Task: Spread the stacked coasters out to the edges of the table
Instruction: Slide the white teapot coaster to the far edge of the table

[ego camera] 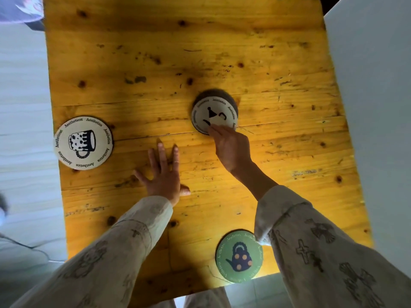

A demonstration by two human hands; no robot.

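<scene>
The stack of coasters [213, 112] sits near the middle of your wooden table [155, 52], a little right of centre; its top coaster is pale with a black drawing and a ring of lettering, and a dark edge shows behind it on the far side. Your right hand [231, 147] reaches onto the near edge of that top coaster, fingertips [214, 130] pressed flat on its face, fingers together rather than wrapped around anything. Your left hand [163, 174] lies open, palm down on the bare wood, fingers spread, holding nothing, well apart from the stack. A cream coaster with a mug drawing [83, 143] lies flat at the table's left edge. A green coaster with a teapot drawing [239, 256] lies at the near edge, its lower rim hanging slightly past the wood, just beside your right sleeve [311, 252]. Both sleeves are pale with faint printed figures.
</scene>
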